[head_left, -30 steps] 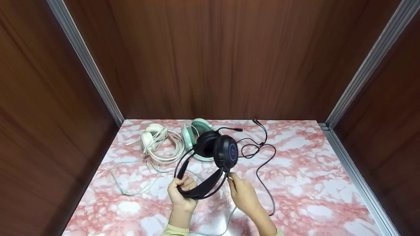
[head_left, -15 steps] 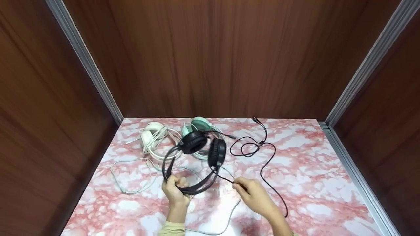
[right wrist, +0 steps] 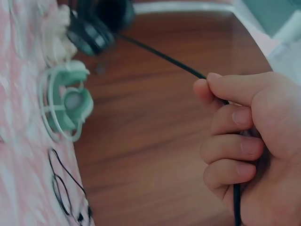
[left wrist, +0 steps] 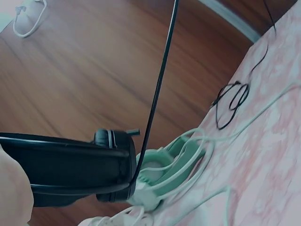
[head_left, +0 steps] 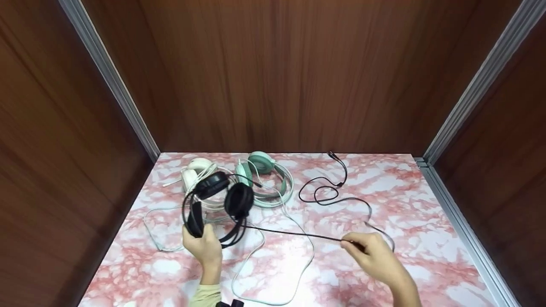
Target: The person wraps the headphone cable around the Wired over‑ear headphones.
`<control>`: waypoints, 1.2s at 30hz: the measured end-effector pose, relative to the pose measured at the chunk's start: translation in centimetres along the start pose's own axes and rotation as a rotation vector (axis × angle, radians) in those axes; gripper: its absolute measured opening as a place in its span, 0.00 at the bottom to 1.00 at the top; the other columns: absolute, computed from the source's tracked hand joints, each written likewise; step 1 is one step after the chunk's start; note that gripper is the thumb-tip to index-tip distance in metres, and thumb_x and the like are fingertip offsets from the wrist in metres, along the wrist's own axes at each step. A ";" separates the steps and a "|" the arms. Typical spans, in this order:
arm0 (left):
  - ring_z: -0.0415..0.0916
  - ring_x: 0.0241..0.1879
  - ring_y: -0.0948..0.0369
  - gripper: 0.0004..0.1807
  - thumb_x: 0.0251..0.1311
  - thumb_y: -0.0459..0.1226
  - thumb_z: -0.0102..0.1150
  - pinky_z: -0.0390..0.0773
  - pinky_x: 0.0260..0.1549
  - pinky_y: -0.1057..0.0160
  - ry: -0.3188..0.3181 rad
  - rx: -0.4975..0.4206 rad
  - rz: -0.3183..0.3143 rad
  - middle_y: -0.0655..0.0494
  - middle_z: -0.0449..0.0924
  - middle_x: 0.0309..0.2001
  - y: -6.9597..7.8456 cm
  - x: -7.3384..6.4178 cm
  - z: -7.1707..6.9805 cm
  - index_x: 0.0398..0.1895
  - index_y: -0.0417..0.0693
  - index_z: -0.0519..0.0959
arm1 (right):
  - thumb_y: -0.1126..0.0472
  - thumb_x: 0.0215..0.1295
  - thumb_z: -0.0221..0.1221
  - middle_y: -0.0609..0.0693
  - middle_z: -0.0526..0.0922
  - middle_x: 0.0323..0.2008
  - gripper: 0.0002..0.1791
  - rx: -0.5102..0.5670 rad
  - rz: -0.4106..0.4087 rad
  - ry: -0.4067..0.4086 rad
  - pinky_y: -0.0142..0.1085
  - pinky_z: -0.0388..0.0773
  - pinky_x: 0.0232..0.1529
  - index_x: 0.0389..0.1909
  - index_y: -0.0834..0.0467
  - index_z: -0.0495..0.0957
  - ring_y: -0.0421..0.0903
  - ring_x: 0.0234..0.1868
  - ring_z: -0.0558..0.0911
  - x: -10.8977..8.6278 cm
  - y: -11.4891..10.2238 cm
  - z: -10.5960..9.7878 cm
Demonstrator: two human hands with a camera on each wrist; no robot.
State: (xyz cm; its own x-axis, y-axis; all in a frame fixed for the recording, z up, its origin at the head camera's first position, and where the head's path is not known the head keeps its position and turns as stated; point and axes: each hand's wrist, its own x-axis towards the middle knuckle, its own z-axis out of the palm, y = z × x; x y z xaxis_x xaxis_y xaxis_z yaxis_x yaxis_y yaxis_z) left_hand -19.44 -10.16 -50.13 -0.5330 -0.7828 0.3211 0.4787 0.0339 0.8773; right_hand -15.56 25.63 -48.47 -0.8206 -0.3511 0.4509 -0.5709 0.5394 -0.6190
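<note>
Left of the worktop's (head_left: 162, 283) middle, the left hand (head_left: 204, 248) holds up a black headset (head_left: 239, 201), fingers curled round its headband, earcups toward the far edge. The headset's black cable (head_left: 294, 233) stretches nearly straight rightward to the right hand (head_left: 370, 255), well apart, which pinches it between thumb and forefinger, its other fingers curled.

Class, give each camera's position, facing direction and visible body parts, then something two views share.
Head: head-worn, facing forward and down; left hand and right hand show.
Left wrist: on that wrist, facing black headset; left hand partly shows.
Right wrist: on that wrist, facing black cable; right hand shows.
Wrist views share the green headset.
</note>
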 end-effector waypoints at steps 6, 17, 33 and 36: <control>0.63 0.22 0.63 0.07 0.42 0.16 0.48 0.65 0.23 0.68 -0.025 0.079 0.070 0.56 0.68 0.21 0.6 1.0 0.1 0.28 0.24 0.70 | 0.62 0.65 0.62 0.33 0.65 0.16 0.10 0.011 -0.011 -0.019 0.25 0.62 0.15 0.29 0.42 0.80 0.28 0.16 0.59 0.2 -0.9 -1.2; 0.64 0.24 0.58 0.14 0.38 0.18 0.58 0.65 0.25 0.65 -0.415 0.330 0.273 0.55 0.68 0.21 -0.9 4.2 -0.6 0.32 0.37 0.77 | 0.70 0.57 0.66 0.37 0.79 0.24 0.10 -0.063 -0.131 0.084 0.24 0.69 0.21 0.35 0.52 0.86 0.31 0.18 0.71 1.4 -1.7 -4.3; 0.74 0.36 0.61 0.26 0.37 0.20 0.55 0.74 0.39 0.65 -1.473 0.060 0.103 0.53 0.79 0.38 0.6 5.5 1.9 0.47 0.36 0.78 | 0.75 0.52 0.68 0.44 0.83 0.25 0.11 -0.059 -0.322 0.200 0.24 0.68 0.22 0.33 0.58 0.86 0.35 0.21 0.72 7.9 0.5 -5.4; 0.73 0.33 0.61 0.30 0.33 0.20 0.53 0.74 0.34 0.67 -1.543 -0.168 -0.035 0.51 0.79 0.36 -0.2 5.3 1.5 0.50 0.27 0.75 | 0.74 0.53 0.68 0.46 0.83 0.25 0.09 -0.035 -0.256 0.223 0.24 0.68 0.23 0.32 0.59 0.86 0.36 0.21 0.73 8.7 1.2 -4.8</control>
State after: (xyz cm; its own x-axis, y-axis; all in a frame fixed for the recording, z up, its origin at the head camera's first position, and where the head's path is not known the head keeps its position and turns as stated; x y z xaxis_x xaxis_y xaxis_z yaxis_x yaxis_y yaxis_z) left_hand -23.42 -13.37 -48.06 -0.6711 0.5983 0.4378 0.4647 -0.1207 0.8772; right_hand -23.23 26.88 -42.25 -0.6224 -0.3043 0.7211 -0.7534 0.4826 -0.4466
